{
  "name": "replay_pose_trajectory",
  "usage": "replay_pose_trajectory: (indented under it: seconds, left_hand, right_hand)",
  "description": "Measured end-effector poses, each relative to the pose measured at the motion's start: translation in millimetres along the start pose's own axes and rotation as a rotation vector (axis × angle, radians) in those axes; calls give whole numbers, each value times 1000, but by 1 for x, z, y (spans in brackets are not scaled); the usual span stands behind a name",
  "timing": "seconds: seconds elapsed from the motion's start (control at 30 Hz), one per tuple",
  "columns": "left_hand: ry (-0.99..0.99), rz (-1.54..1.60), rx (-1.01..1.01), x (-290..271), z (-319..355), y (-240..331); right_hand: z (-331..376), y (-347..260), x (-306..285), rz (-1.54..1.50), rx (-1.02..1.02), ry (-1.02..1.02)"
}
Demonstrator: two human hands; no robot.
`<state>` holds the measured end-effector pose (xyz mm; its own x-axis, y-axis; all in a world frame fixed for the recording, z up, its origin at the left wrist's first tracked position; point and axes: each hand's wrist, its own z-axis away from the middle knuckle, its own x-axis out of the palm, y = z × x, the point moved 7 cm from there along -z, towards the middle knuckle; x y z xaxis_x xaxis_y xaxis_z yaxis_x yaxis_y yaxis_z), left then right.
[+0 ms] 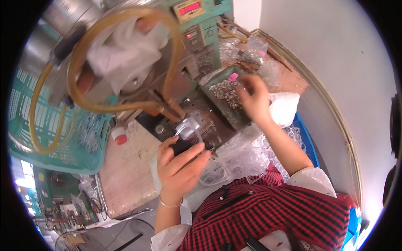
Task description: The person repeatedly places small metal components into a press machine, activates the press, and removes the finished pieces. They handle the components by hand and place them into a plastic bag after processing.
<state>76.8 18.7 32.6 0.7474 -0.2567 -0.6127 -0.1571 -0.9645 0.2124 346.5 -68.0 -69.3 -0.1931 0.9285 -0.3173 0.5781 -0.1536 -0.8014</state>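
Note:
My left hand (182,169) is at the front of the green bench machine (207,33), its fingers bent around a clear plastic loop (198,134). That loop rests against a small shiny metal block (188,126) on the machine's dark plate (211,125). My right hand (256,100) is over the right side of a green metal tray (224,112), its fingers curled toward small silvery metal parts (226,93). Motion blurs its fingertips, and whether they hold a part is hidden. A pink piece (233,77) lies among the parts.
A yellowish hose (73,62) loops in front of the machine at upper left. On the left stands a teal mesh basket (54,157) containing clear plastic pieces. Clear loops (247,161) pile up by my lap, beside a blue crate (307,140). A wall (326,54) rises at right.

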Motion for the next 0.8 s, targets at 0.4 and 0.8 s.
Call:
replay_pose_trajectory:
  seconds: [0.4, 0.8]
  left_hand:
    - [100, -71, -172, -4, 51, 11]
    - [-86, -614, -591, -65, 106, -286]
  right_hand:
    - [38, -54, 95, 708, -388, -489]
    - [11, -45, 52, 25, -70, -275]
